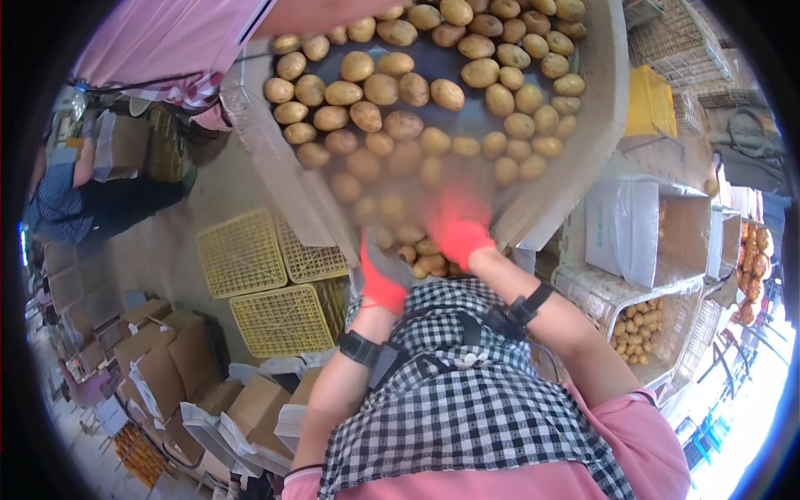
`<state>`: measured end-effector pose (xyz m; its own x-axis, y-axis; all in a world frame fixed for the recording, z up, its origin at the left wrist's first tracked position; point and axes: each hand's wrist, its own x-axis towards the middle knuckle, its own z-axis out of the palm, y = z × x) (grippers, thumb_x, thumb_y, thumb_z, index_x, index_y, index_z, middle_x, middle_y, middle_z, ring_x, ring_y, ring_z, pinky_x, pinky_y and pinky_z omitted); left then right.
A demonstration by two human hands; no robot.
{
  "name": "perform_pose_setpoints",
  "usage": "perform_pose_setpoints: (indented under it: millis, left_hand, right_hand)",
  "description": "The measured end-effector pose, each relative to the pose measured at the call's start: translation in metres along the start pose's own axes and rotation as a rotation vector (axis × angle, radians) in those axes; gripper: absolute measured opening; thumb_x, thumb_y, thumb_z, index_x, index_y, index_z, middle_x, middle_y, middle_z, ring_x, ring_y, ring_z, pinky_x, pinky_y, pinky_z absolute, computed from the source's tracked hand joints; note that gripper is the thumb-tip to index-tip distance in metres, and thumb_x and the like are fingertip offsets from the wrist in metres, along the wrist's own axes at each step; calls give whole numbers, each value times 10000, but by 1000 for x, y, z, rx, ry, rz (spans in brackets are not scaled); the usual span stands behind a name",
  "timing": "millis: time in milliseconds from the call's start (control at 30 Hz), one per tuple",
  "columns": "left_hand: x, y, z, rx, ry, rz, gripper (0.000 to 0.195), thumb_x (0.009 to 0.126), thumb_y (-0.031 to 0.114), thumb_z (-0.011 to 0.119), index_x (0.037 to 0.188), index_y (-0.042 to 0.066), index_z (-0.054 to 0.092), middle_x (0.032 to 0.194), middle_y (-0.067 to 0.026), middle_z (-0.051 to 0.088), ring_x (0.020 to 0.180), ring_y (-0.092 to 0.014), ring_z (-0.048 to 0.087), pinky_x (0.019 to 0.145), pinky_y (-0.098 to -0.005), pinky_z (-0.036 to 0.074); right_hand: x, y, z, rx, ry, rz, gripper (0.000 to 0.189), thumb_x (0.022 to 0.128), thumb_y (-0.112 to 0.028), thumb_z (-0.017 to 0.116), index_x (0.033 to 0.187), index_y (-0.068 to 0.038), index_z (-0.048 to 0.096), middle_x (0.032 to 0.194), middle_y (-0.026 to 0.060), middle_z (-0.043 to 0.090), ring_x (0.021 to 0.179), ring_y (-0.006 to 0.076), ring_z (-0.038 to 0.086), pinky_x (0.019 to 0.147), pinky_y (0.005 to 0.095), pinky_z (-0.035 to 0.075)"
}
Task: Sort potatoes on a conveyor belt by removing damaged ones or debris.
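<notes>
Many potatoes (381, 89) lie spread on the dark bed of a sorting table with pale raised sides (603, 119), which narrows toward me. At the narrow end, my left hand (382, 272), in a red and grey work glove, rests beside the left wall, close to a cluster of potatoes (431, 257). Its fingertips are lost in haze. My right hand (461, 225), gloved alike, reaches over the potatoes near the right wall and is strongly blurred. Whether either hand grips a potato cannot be made out. A smudge veils the potatoes just beyond both hands.
Yellow plastic crates (281, 319) stand on the floor at left, with open cardboard boxes (256, 412) below them. To my right are a lined box (625, 231) and a crate of potatoes (637, 331). A co-worker's pink sleeve (162, 44) leans in at upper left.
</notes>
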<state>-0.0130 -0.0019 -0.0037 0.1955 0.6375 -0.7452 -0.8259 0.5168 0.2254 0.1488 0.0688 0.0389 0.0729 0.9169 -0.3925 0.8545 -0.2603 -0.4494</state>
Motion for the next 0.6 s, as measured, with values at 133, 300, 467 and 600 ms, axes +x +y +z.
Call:
perform_pose_setpoints:
  millis: [133, 300, 467, 600]
  left_hand:
    - [-6, 3, 10, 111, 70, -131, 580, 1020, 535, 514, 1371, 74, 506, 1341, -134, 573, 1182, -299, 589, 1002, -425, 511]
    - [3, -4, -12, 705, 128, 292, 478, 1037, 450, 487, 1277, 43, 563, 1220, -167, 638, 1077, -275, 642, 906, -391, 536]
    - [1, 0, -4, 212, 130, 73, 596, 960, 570, 587, 1419, 193, 543, 1450, -51, 534, 1312, -279, 481, 1062, -538, 410]
    - [9, 7, 12, 103, 44, 25, 664, 992, 631, 500, 1490, 194, 468, 1498, -35, 468, 1340, -245, 451, 1094, -493, 393]
  right_hand:
    - [22, -5, 1, 40, 511, 192, 876, 976, -555, 553, 1606, -30, 247, 1584, 453, 171, 1468, 634, 198, 1193, 658, 227]
    - [16, -2, 24, -122, 377, -114, 914, 941, -569, 577, 1597, -6, 281, 1557, 495, 151, 1459, 684, 97, 1192, 723, 88]
    - [34, -13, 0, 140, 457, 135, 878, 969, -573, 536, 1602, -19, 286, 1588, 470, 123, 1489, 647, 82, 1201, 699, 106]
    - [31, -18, 2, 21, 308, -99, 907, 941, -563, 580, 1607, -34, 265, 1575, 461, 170, 1479, 643, 113, 1205, 693, 88]
